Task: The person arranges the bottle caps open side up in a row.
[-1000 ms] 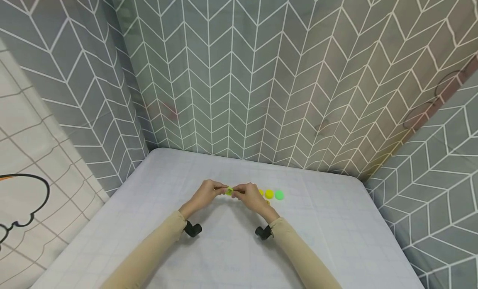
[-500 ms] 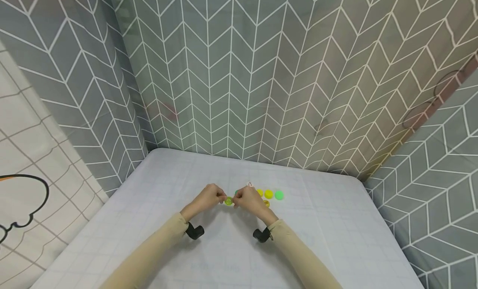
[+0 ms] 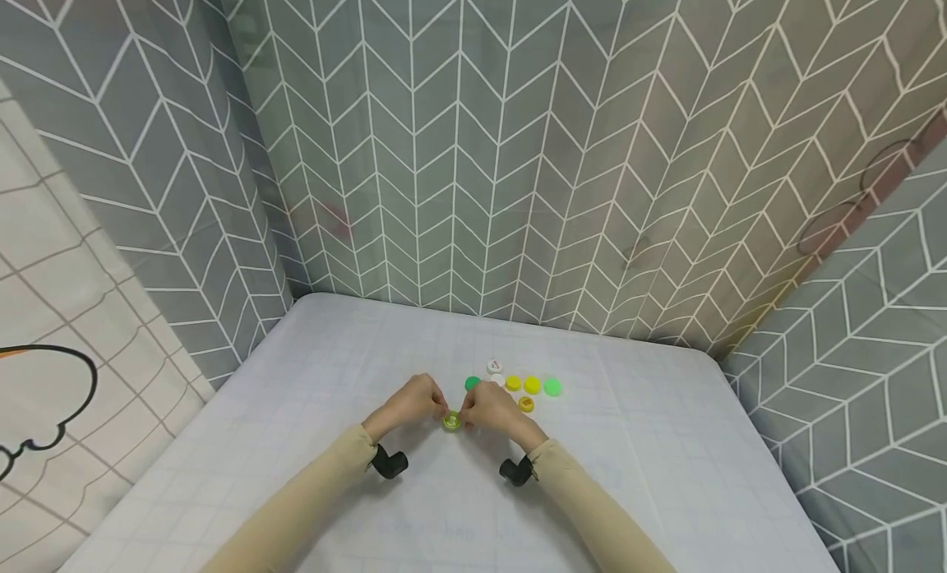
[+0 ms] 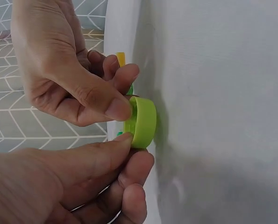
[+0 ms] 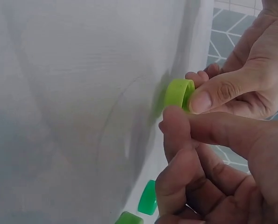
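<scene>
A lime-green bottle cap [image 3: 452, 422] is between my two hands near the middle of the table. My left hand [image 3: 410, 402] pinches its left edge with thumb and fingers. From the other side, my right hand [image 3: 494, 408] has thumb and fingertips on the rim. In the left wrist view the cap [image 4: 146, 122] shows its smooth side wall, with its hollow facing up towards the hands. It sits close over the white cloth. The right wrist view shows the same cap [image 5: 177, 93], with the right index fingertip right at its edge.
Beyond the right hand lie a dark green cap [image 3: 473, 383], white caps [image 3: 495, 367], yellow caps [image 3: 532, 385], a light green cap [image 3: 552, 387] and a printed yellow cap [image 3: 526, 404]. A patterned curtain [image 3: 473, 187] hangs behind the white-covered table [image 3: 636, 458].
Both hands have brought the lime-green cap down and closer to the body. The dark green and white caps behind the right hand have come into view.
</scene>
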{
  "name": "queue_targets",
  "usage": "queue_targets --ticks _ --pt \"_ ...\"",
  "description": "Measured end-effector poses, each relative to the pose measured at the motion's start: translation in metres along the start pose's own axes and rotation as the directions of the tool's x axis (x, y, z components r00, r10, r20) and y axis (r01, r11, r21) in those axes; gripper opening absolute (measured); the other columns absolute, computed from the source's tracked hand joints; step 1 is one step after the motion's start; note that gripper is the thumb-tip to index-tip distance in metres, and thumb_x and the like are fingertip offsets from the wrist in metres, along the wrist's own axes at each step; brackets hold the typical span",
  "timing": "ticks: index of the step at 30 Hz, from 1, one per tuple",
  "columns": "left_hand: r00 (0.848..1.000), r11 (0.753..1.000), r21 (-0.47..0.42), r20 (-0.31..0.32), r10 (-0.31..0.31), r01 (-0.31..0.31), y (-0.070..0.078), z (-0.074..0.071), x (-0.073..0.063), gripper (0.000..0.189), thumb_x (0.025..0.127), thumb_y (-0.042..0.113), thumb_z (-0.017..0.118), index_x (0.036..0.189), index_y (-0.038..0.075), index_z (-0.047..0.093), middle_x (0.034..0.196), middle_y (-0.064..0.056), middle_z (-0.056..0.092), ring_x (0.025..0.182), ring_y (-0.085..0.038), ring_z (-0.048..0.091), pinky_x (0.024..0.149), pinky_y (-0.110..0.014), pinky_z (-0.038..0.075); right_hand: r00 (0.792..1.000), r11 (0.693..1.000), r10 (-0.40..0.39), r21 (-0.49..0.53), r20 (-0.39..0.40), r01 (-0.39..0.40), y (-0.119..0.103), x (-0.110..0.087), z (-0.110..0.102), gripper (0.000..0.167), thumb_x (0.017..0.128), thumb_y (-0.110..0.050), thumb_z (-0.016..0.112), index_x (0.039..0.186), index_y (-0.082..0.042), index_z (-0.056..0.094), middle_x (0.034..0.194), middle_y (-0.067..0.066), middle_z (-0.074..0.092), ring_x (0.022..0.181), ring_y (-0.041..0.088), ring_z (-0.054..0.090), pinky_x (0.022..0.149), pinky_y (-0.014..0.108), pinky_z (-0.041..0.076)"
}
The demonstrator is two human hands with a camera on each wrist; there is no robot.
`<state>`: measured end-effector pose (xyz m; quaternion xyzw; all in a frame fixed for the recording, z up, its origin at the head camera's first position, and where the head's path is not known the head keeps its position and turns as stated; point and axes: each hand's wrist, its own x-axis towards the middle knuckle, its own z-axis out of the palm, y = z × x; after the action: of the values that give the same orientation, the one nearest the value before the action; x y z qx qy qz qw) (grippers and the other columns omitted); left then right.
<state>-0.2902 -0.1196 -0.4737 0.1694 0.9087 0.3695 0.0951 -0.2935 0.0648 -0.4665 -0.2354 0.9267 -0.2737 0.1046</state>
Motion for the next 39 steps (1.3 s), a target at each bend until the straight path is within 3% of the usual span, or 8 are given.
queue_targets --ticks 7,14,21,26,32,39 --pt "1.0 1.0 0.01 0.02 -0.01 0.01 -0.001 -0.001 -0.002 0.007 0.079 0.005 0.074 0.072 0.007 0.076 0.066 0.003 0.07 0.06 -0.009 0.052 0.056 -0.021 0.042 1.0 1.0 0.003 0.025 0.016 -0.003 0.003 0.002 0.004 0.015 0.084 -0.016 0.072 0.07 -0.011 0.073 0.056 -0.003 0.064 0.052 0.006 0.045 0.048 0.02 0.032" --pt "0.999 0.999 0.02 -0.004 -0.048 0.048 -0.002 0.001 0.001 0.004 0.078 0.007 0.076 0.074 0.004 0.077 0.071 -0.001 0.072 0.062 -0.011 0.053 0.059 -0.023 0.043 1.0 0.997 -0.001 0.072 0.006 0.001 0.004 0.004 0.004 0.014 0.085 -0.017 0.073 0.074 -0.009 0.075 0.059 0.002 0.068 0.051 0.006 0.045 0.048 0.018 0.031" --pt "0.998 0.998 0.037 -0.011 -0.059 0.059 -0.001 -0.003 0.002 0.006 0.077 0.009 0.076 0.072 0.007 0.077 0.064 0.0 0.071 0.058 -0.009 0.049 0.056 -0.021 0.039 1.0 0.994 0.0 0.109 -0.027 0.003 0.006 0.003 0.004 0.016 0.084 -0.02 0.073 0.074 -0.009 0.077 0.06 0.003 0.07 0.047 0.004 0.044 0.044 0.018 0.03" --pt "0.997 0.997 0.024 -0.014 -0.074 0.074 -0.003 -0.007 0.002 0.011 0.079 0.013 0.075 0.07 0.007 0.077 0.063 -0.002 0.07 0.052 -0.008 0.044 0.05 -0.021 0.034 0.999 0.992 -0.007 0.129 -0.041 0.013 0.007 0.0 0.002 0.017 0.086 -0.022 0.072 0.08 -0.008 0.077 0.063 0.004 0.071 0.051 0.009 0.055 0.046 0.019 0.038" --pt "0.998 0.999 0.001 -0.051 -0.04 0.04 0.003 -0.015 0.011 0.006 0.077 0.012 0.08 0.08 0.008 0.077 0.076 0.0 0.073 0.069 -0.011 0.063 0.063 -0.025 0.049 0.991 0.998 -0.014 0.061 -0.13 0.022 0.009 -0.001 -0.013 0.017 0.084 -0.028 0.074 0.088 -0.011 0.076 0.071 -0.001 0.071 0.057 0.011 0.061 0.05 0.024 0.045" --pt "0.995 0.999 -0.052 -0.104 -0.005 -0.001 0.01 -0.023 0.026 0.017 0.078 0.007 0.078 0.094 0.001 0.075 0.085 -0.004 0.074 0.075 -0.011 0.064 0.069 -0.029 0.051 0.972 0.999 0.002 0.042 -0.235 0.008 0.017 -0.002 -0.03 0.019 0.084 -0.028 0.074 0.096 -0.013 0.075 0.081 0.002 0.073 0.062 0.007 0.062 0.055 0.025 0.047"
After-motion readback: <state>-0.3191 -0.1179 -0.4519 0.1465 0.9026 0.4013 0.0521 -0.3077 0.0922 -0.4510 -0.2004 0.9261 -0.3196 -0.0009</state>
